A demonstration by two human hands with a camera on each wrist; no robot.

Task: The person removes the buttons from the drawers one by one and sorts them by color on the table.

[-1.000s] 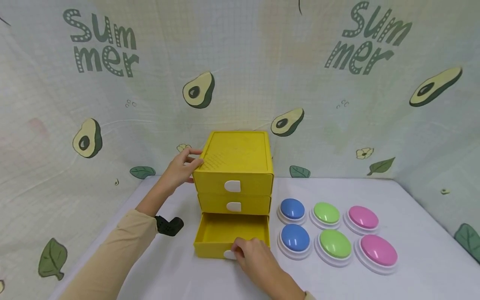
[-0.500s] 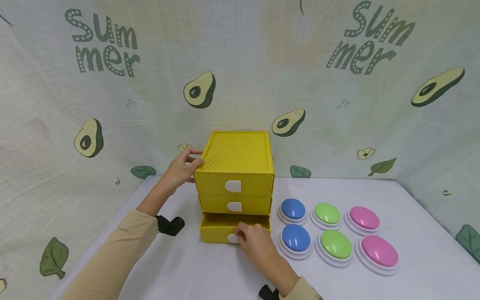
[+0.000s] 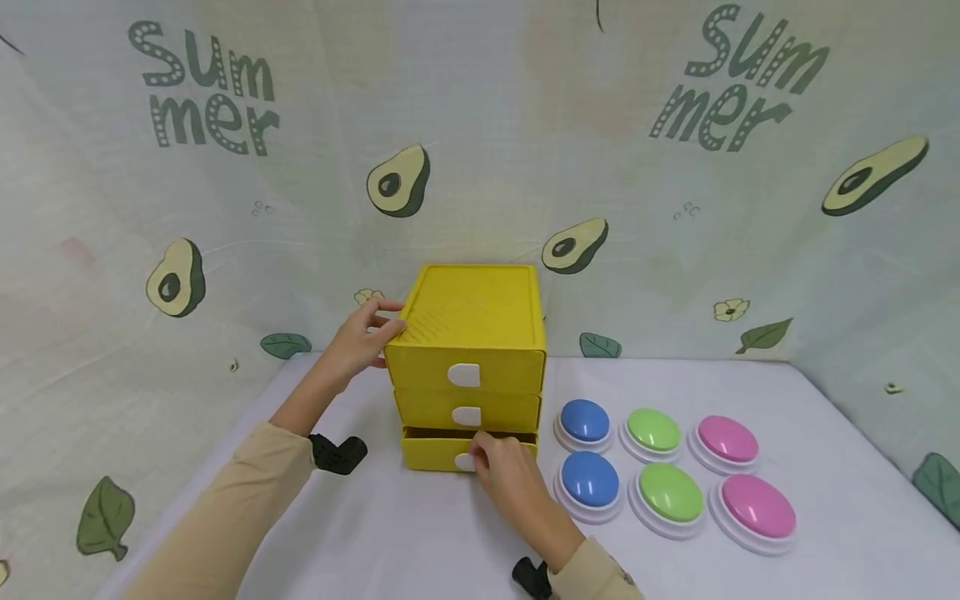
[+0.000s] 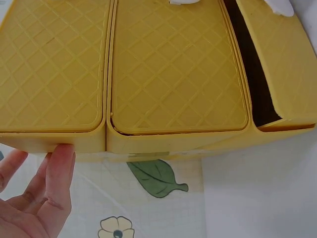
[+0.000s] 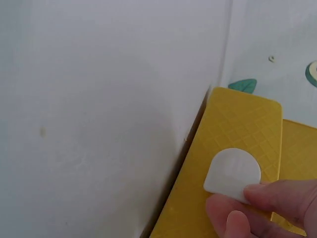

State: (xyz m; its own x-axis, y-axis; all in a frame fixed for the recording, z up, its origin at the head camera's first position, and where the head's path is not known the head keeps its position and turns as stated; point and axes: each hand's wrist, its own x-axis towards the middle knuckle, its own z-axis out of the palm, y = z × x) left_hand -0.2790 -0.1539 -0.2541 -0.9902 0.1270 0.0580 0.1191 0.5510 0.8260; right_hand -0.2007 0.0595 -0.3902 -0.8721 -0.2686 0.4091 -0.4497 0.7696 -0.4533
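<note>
A yellow drawer unit [image 3: 480, 308] with three drawers stands on the white table. Its bottom drawer [image 3: 431, 455] sticks out a little, and a narrow dark gap shows above its front. My right hand [image 3: 513, 479] pinches the white handle [image 5: 233, 171] of that drawer between thumb and finger. The upper drawer [image 3: 420, 367] and the middle drawer [image 3: 427, 410] sit flush, each with a white handle. My left hand [image 3: 363, 337] rests against the left side and top edge of the unit; its fingers [image 4: 59, 173] touch the side wall without curling round it.
To the right of the unit lie two rows of round push buttons on white bases: blue [image 3: 590, 479], green [image 3: 671, 492] and pink [image 3: 757, 506]. Behind the table hangs a cloth [image 3: 480, 100] printed with avocados and leaves. A black strap [image 3: 337, 454] is on the left wrist.
The bottom drawer has slid inward from well pulled out to slightly out, with my right hand moving forward on its handle. My left hand has stayed on the unit.
</note>
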